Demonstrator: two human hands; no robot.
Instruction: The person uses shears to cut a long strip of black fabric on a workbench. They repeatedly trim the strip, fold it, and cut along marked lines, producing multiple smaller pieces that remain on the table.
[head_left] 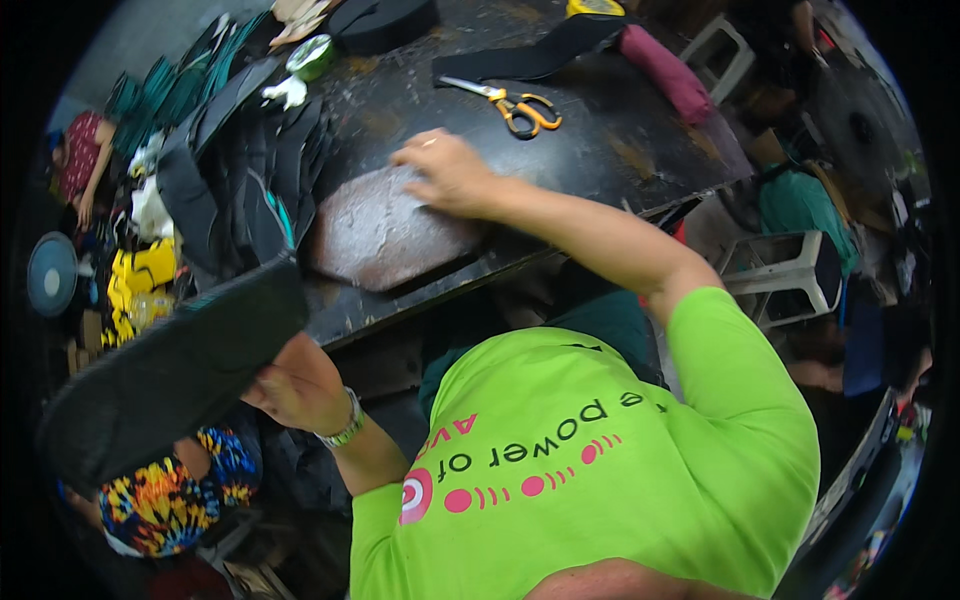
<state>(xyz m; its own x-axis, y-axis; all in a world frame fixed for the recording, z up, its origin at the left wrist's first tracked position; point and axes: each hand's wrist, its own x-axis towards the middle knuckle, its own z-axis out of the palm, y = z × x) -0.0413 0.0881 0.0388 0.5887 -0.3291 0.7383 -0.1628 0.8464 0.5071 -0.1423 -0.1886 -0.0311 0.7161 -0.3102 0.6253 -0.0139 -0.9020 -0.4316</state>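
My left hand (300, 388), with a metal watch on its wrist, holds up a long black panel (180, 365) with a rounded end, off the table's left side. The panel looks flexible and hides part of the fingers. On the dark table (590, 150) lies a flat brownish-grey slab (385, 235) with cut corners and a worn, shiny top. Over the slab's far right edge rests my right hand (455, 175), its fingers bent and apart with nothing seen between them. Beyond it are orange-handled scissors (510, 103), their blades partly spread.
Black cut strips (245, 190) pile up at the table's left. Farther back are a black roll (383, 22), a green-and-white tape roll (310, 57), a black band (540, 55) and a maroon bundle (665, 72). A white stool (785, 275) stands right; a person in patterned clothing (170, 495) sits lower left.
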